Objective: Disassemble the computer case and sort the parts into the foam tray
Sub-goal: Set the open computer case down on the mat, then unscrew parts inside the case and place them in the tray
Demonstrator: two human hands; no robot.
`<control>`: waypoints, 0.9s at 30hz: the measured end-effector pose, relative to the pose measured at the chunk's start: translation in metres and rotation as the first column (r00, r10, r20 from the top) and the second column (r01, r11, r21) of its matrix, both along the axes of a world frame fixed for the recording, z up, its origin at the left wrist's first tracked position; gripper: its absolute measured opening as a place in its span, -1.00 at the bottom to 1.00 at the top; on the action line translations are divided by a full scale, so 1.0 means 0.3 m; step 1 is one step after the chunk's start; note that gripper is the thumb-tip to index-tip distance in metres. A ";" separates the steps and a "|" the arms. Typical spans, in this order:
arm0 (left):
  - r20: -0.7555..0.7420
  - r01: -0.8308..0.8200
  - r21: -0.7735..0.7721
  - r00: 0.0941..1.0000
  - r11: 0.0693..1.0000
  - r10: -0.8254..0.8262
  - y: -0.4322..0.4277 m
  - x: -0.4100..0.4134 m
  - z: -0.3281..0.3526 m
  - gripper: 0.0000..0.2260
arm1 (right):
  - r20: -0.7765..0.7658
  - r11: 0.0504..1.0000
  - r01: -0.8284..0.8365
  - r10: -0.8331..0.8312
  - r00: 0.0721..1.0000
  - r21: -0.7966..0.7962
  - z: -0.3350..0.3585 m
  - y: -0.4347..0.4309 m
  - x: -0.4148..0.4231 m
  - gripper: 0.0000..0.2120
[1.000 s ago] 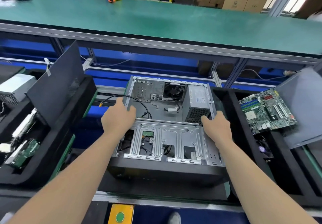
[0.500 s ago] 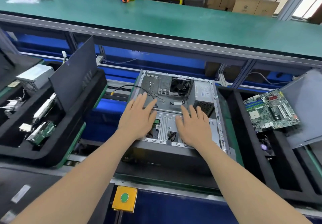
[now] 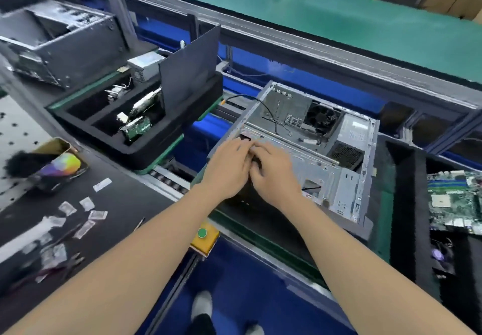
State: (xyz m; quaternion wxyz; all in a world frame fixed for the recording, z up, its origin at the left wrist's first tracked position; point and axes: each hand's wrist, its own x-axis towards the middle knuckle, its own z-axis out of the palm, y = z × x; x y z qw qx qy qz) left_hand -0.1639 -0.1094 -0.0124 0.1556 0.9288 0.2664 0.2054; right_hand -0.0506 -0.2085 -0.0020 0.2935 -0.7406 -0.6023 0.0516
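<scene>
While the open computer case lies on its side on the conveyor line between two black foam trays, both hands meet at its near-left corner. Left hand and right hand touch, fingers curled together over a small dark part at the drive cage's edge; whether they pinch it cannot be told. The left foam tray holds circuit boards, the right tray a motherboard.

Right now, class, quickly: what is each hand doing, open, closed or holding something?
Left hand: fingers curled at the front left corner of the case; grip cannot be told.
Right hand: fingers curled beside it; grip cannot be told.
</scene>
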 end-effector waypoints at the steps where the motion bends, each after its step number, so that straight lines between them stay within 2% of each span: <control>1: 0.068 -0.019 -0.067 0.997 0.998 0.023 -0.011 -0.038 -0.005 -0.71 | -0.005 0.998 -0.018 0.018 1.000 0.053 -0.001 0.011 -0.034 -0.70; 3: 0.173 -0.035 -0.137 0.983 0.990 0.059 -0.031 -0.123 -0.019 -0.75 | -0.007 0.989 -0.038 0.040 0.999 0.144 -0.006 0.030 -0.097 -0.77; 5: 0.233 -0.101 -0.140 0.963 0.985 0.132 -0.052 -0.215 -0.043 -0.75 | -0.018 0.981 -0.090 0.094 0.995 0.170 -0.018 0.039 -0.161 -0.81; 8: 0.204 -0.245 -0.208 0.936 0.947 0.287 -0.089 -0.358 -0.084 -0.78 | -0.042 0.970 -0.210 0.217 0.975 0.118 -0.048 0.044 -0.266 -0.84; 14: 0.000 -0.416 -0.315 0.899 0.853 0.438 -0.127 -0.585 -0.190 -0.83 | -0.168 0.959 -0.281 0.272 0.947 -0.029 -0.162 0.060 -0.473 -0.85; 18: -0.196 -0.514 -0.357 0.857 0.780 0.476 -0.114 -0.722 -0.284 -0.75 | -0.272 0.945 -0.287 0.237 0.933 -0.160 -0.272 0.082 -0.596 -0.89; 23: -0.415 -0.696 -0.323 0.713 0.642 0.565 -0.079 -0.859 -0.419 -0.74 | -0.297 0.876 -0.340 0.242 0.924 -0.343 -0.375 0.106 -0.728 -0.85; 27: -0.580 -0.764 -0.209 0.600 0.611 0.551 -0.069 -0.940 -0.515 -0.64 | -0.323 0.827 -0.366 0.239 0.916 -0.427 -0.428 0.102 -0.792 -0.83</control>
